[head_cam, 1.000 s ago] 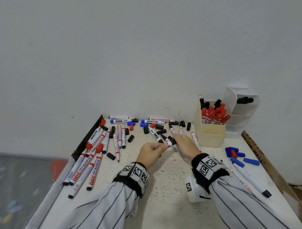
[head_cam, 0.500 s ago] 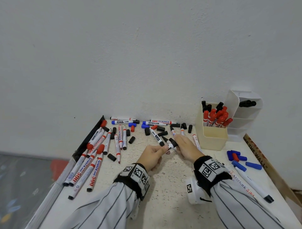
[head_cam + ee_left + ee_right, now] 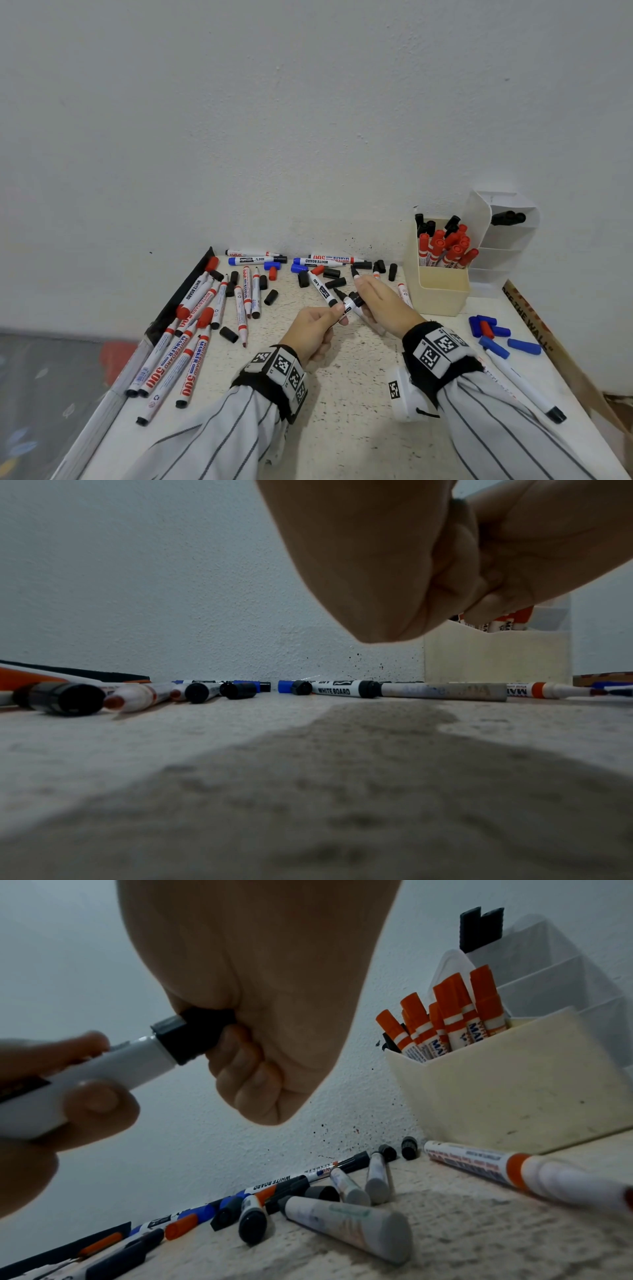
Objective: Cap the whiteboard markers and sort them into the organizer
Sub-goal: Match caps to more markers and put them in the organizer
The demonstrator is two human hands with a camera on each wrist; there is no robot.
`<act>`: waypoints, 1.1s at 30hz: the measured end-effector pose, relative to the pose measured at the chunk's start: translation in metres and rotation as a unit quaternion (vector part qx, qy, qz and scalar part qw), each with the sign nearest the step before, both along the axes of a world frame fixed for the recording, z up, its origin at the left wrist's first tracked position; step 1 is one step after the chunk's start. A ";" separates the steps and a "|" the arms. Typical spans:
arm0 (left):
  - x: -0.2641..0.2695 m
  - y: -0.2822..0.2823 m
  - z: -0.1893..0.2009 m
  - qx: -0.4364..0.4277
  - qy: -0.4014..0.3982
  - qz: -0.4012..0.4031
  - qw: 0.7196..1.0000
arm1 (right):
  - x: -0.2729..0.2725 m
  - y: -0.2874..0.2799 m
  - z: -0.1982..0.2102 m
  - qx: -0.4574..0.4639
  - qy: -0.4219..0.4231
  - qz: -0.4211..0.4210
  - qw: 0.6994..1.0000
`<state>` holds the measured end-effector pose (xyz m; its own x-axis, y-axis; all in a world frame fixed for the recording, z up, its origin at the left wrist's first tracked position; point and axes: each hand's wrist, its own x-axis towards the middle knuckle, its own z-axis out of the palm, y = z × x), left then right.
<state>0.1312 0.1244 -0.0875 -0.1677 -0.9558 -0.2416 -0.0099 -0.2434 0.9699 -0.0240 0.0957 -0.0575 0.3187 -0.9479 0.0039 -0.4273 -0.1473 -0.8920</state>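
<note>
My left hand grips the white barrel of a black whiteboard marker above the middle of the table. My right hand pinches the black cap seated on that marker's end. In the right wrist view the marker runs from my left fingers up into my right fist. The cream organizer cup at the back right holds several red-capped and black-capped markers. A white tiered organizer behind it holds a black marker in its top slot.
Many uncapped and capped markers lie at the left, loose black caps and markers along the wall. Blue and red caps and a long black marker lie at the right. A cardboard strip borders the table's right edge.
Both hands stayed together on the marker and drifted slightly toward the wall. The black cap now sits on the marker's end.
</note>
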 end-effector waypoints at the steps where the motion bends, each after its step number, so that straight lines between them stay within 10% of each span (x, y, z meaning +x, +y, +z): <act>1: 0.000 0.000 0.000 -0.005 0.000 0.004 1.000 | 0.001 0.000 0.001 -0.003 0.002 -0.001 1.000; 25: 0.005 0.004 0.019 -0.128 -0.122 -0.014 0.984 | -0.004 0.005 0.013 -0.015 0.043 -0.043 0.998; 33: -0.009 0.001 0.045 -0.243 -0.273 0.010 0.931 | -0.003 0.011 0.030 -0.041 0.004 -0.150 0.988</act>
<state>0.1220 0.1252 -0.0420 -0.1272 -0.9760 0.1766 -0.5341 0.2174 0.8170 -0.0275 0.1064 -0.0275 0.0240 -0.9963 0.0830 -0.4697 -0.0845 -0.8788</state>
